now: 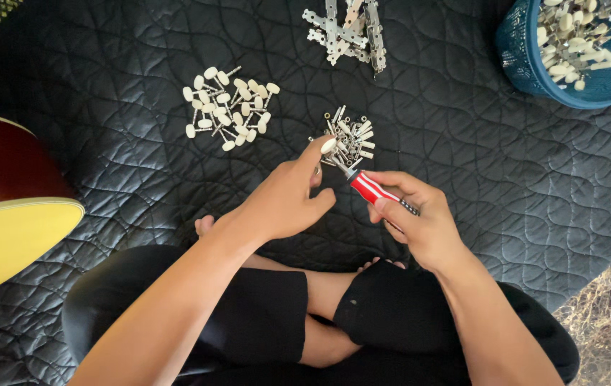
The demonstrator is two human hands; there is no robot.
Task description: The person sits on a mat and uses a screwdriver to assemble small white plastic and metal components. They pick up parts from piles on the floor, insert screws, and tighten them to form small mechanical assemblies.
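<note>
Blue basket (520, 50) of cream-knobbed pegs (577, 36)

Red-handled screwdriver (373, 189) in right hand (420, 225), cream-knobbed peg (328, 146) in left hand (287, 200).

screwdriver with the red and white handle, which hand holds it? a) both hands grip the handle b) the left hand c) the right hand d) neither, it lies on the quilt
c: the right hand wraps the screwdriver handle, while the left hand pinches a small cream-knobbed metal part at its tip instead.
</note>
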